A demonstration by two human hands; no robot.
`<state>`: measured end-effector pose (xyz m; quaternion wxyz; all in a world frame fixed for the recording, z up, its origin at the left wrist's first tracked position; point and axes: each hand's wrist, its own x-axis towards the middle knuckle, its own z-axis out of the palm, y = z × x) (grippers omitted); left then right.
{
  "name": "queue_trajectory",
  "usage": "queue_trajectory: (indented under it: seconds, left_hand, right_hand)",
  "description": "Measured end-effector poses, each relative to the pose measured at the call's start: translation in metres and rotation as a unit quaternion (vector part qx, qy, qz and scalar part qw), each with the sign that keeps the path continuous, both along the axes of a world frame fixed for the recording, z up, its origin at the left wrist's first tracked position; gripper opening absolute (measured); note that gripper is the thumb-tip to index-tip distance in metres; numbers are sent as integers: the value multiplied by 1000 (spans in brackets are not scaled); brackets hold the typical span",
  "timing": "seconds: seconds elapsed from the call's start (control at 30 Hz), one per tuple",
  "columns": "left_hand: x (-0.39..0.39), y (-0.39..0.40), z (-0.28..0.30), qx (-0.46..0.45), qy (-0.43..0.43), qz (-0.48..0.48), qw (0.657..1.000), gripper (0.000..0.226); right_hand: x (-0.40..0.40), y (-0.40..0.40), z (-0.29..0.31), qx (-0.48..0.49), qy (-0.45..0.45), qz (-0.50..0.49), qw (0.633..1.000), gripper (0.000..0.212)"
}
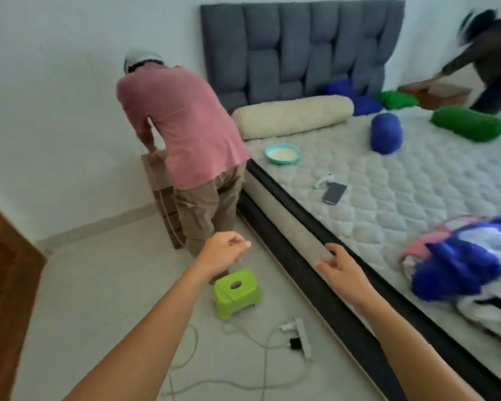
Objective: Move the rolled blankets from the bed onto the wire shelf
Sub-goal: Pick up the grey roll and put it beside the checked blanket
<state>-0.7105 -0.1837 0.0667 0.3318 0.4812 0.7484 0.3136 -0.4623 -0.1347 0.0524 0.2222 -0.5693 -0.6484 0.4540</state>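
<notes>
Rolled blankets lie on the bare quilted mattress (388,198): a blue roll (386,133) in the middle, a green roll (469,123) at the far right, and more blue (365,105) and green (396,99) rolls by the grey headboard. No wire shelf is in view. My left hand (224,251) hangs over the floor, fingers loosely curled, holding nothing. My right hand (337,267) hovers beside the bed's dark edge, fingers apart and empty.
A person in a pink shirt (182,125) bends over a wooden nightstand by the bed. Another person (492,59) moves at the far right. A green stool (236,292), power strip (301,337) and cables lie on the floor. A cream bolster (292,115), bowl (282,154), phone (334,193) and crumpled bedding (469,264) are on the mattress.
</notes>
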Motion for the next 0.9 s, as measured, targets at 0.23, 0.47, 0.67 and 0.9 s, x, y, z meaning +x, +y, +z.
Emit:
queue_trajectory:
  seconds: [0.23, 0.47, 0.67, 0.9]
  left_hand:
    - [254, 117, -37, -118, -131, -165, 970, 17]
    - [434, 174, -35, -129, -138, -307, 933, 9]
    - [526, 226, -49, -216, -205, -320, 899, 28]
    - [576, 282, -68, -318, -228, -287, 875, 41]
  right_hand:
    - [252, -1, -16, -7, 32, -281, 959, 46]
    - [380, -26, -35, -44, 54, -449, 891, 36]
    - [434, 10, -44, -63, 65, -514, 853, 28]
    - [472, 86, -50, -91, 123, -552, 820, 43]
